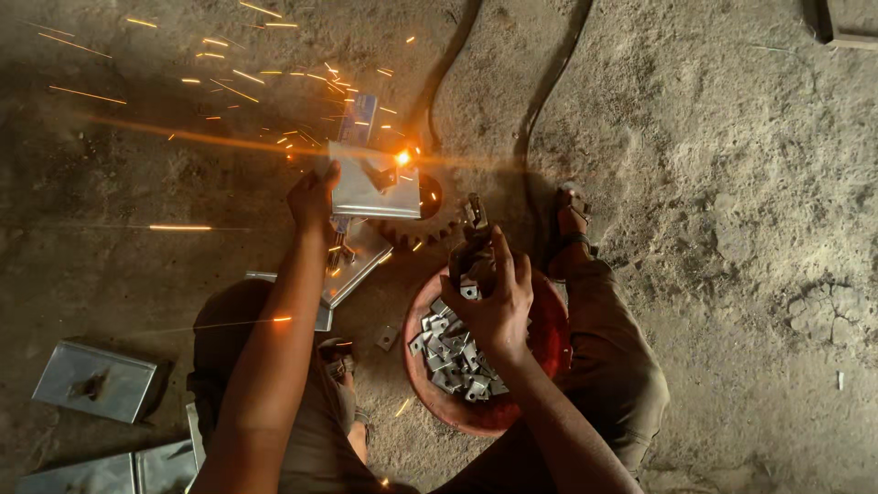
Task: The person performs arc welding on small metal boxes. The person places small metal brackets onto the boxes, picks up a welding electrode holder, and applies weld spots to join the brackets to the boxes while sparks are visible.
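Note:
My left hand (314, 198) grips the left edge of a shiny rectangular metal plate (370, 189) held up over a toothed gear wheel (428, 222) on the ground. A bright orange weld point (401, 157) glows at the plate's upper right, and sparks fly up and left. My right hand (492, 295) is shut on a dark welding holder (473, 240) that points up toward the gear. Under that hand sits a red bowl (549, 334) with several small metal brackets (450, 352).
More metal plates lie on the dirt floor: one under the raised plate (352, 265), one at the left (96, 380), others at the bottom left (110, 471). Two dark cables (540, 101) run up from the gear. My sandalled foot (572, 224) rests right of it.

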